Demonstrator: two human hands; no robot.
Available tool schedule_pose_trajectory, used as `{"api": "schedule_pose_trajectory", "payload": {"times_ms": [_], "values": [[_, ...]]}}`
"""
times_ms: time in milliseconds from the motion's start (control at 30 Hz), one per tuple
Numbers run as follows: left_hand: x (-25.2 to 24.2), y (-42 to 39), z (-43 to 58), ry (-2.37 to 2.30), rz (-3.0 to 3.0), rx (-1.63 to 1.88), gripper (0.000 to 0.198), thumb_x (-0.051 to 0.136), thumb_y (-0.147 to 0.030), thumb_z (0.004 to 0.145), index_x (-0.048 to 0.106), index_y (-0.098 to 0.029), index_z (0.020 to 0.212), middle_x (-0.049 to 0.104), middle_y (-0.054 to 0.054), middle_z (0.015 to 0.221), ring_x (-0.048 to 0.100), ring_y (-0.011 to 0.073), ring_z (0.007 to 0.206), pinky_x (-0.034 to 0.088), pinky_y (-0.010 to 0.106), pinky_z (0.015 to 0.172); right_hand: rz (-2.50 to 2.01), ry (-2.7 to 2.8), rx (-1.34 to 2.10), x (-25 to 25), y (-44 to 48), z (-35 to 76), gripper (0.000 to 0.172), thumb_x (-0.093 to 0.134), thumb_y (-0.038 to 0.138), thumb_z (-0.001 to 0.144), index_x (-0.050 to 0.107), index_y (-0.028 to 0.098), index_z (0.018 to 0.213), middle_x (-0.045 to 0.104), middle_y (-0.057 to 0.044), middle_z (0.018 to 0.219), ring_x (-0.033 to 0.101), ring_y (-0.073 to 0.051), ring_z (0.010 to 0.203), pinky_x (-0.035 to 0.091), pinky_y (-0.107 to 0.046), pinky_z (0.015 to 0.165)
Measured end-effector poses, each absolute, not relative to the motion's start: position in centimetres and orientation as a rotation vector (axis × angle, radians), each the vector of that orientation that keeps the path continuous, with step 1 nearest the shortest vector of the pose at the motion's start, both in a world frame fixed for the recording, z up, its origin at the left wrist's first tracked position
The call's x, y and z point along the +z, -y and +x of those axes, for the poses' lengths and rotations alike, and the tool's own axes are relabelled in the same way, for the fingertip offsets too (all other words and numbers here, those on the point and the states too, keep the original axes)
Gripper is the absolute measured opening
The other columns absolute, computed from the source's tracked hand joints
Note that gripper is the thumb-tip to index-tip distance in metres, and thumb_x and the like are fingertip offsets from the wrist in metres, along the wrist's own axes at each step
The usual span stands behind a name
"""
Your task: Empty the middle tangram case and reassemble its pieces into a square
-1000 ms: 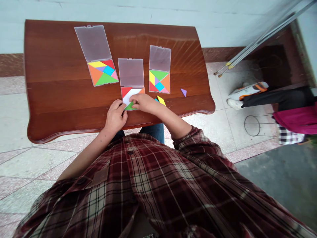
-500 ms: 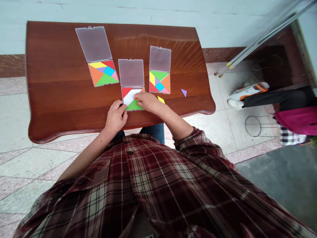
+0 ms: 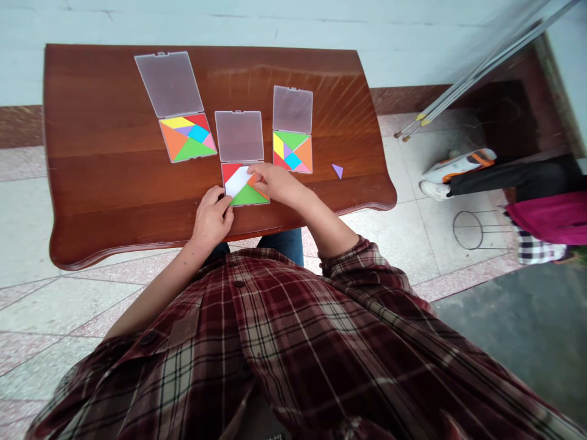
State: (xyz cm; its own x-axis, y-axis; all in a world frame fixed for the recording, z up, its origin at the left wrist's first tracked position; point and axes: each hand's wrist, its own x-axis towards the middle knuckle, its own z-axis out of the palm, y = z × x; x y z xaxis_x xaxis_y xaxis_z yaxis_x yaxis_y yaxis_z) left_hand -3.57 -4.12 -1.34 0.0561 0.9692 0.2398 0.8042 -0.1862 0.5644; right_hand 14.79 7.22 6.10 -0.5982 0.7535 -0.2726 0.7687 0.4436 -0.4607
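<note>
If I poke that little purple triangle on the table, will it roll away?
Probably not: the purple triangle lies flat, so it would likely slide on the shiny table. It looks thin and light, perhaps tricky to pick up.

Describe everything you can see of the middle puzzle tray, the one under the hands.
The middle puzzle tray is a small square plastic case lying flat near the front edge of the wooden table. Its frosted clear lid lies open behind it. Inside sit a red piece at the top left, a green triangle along the front and an orange piece at the right; the white floor shows between them. The left hand touches its front left corner, and the right hand rests on its right side.
</note>
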Motion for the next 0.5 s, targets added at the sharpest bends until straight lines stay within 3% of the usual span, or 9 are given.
{"api": "schedule_pose_trajectory", "payload": {"times_ms": [233,500], "values": [[-1.2,4.0,-3.7,-1.8,2.094,0.857,0.028,0.046,-0.024,0.085,0.065,-0.02,0.105,0.058,0.011,0.12,0.05,0.028,0.124,0.042,0.049,0.109,1.976,-2.593,-0.832,6.4,-8.4,22.7,0.033,0.044,0.02,0.086,0.06,0.016,0.114,0.065,-0.006,0.097,0.057,-0.018,0.086,0.043,-0.034,0.081],[-1.3,4.0,-3.7,-1.8,2.056,0.853,0.028,0.047,-0.023,0.084,0.067,-0.021,0.103,0.057,0.01,0.12,0.049,0.0289,0.126,0.041,0.05,0.11,1.945,-2.484,-0.889,3.4,-5.7,24.8,0.015,0.053,0.023,0.08,0.062,0.019,0.092,0.067,-0.007,0.093,0.06,-0.021,0.09,0.045,-0.036,0.082]]}}
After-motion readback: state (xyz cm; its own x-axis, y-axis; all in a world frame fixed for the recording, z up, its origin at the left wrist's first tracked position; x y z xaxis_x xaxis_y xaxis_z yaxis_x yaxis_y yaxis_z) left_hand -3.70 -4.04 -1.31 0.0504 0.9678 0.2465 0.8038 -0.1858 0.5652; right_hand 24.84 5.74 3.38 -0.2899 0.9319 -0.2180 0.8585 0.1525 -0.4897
